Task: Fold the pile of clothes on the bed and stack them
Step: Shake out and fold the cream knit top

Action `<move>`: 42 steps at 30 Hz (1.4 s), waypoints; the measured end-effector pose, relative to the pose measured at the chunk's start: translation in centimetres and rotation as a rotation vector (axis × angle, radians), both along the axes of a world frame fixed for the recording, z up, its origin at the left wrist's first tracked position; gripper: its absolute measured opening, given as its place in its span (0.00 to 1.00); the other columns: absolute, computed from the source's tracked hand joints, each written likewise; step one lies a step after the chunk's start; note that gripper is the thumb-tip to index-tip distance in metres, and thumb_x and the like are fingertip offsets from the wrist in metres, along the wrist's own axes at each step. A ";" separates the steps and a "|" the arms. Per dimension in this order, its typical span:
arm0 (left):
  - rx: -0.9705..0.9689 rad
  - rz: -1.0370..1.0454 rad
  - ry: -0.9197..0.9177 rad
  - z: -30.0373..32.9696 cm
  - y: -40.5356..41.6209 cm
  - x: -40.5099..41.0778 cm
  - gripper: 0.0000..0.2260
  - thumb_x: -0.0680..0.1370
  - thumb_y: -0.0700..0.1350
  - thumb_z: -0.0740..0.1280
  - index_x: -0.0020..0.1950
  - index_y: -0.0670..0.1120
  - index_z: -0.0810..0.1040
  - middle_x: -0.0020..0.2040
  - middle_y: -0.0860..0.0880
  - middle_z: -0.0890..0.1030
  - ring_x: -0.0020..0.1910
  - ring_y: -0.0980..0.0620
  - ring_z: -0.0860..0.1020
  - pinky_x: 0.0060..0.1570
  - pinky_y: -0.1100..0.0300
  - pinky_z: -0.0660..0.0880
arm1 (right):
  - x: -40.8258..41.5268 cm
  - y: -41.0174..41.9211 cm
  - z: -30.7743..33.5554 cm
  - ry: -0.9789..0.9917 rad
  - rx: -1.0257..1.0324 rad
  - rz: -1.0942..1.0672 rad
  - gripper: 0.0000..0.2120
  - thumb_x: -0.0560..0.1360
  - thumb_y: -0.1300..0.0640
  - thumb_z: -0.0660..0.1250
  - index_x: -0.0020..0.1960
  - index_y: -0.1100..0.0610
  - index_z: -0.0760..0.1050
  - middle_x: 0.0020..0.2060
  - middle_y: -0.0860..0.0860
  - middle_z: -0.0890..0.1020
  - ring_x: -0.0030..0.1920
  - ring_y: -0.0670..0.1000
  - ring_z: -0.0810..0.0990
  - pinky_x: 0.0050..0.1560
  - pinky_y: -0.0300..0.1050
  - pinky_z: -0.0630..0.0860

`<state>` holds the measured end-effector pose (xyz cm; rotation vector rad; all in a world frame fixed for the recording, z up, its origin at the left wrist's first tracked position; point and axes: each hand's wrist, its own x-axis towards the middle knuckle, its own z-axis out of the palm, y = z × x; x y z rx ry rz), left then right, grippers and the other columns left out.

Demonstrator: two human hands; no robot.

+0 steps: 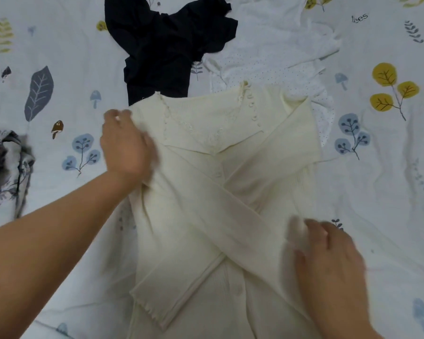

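The left hand (126,145) lies on the left shoulder of a cream cardigan (220,192). Its fingers point up toward the collar and look fairly straight, pressing the knit flat. The hand is blurred, so I cannot tell if the fingertips pinch the edge.

The right hand (328,260) is low on the right side of the cardigan. Its fingers curl around the cuff of one sleeve (296,231) and hold it. That part is blurred too.

The cream cardigan lies flat on the bed (47,57), front side up, in the middle of the view. Both long sleeves are folded over the front and cross each other like an X. The other cuff (149,307) points down to the lower left. A row of little buttons (251,104) runs along the V neck.

Just above the cardigan lies a crumpled black garment (167,45). The cardigan's top edge sits over its lower part. To the right of it is a white dotted garment (274,50), also unfolded, partly under the cardigan's right shoulder.

At the far left edge is a grey and white patterned cloth (5,167), bunched up, well apart from the cardigan.

The bed sheet is pale with leaves, mushrooms and little trees printed on it.
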<state>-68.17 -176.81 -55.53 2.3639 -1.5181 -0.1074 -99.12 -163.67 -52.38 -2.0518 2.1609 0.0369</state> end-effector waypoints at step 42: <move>0.483 -0.998 -0.168 -1.1 30.0 -5.3 0.37 0.60 0.55 0.62 0.68 0.45 0.66 0.67 0.42 0.73 0.64 0.37 0.71 0.62 0.41 0.61 | -10.0 9.1 -4.2 -0.066 0.122 0.817 0.37 0.64 0.57 0.64 0.71 0.61 0.60 0.74 0.59 0.59 0.76 0.56 0.44 0.70 0.54 0.51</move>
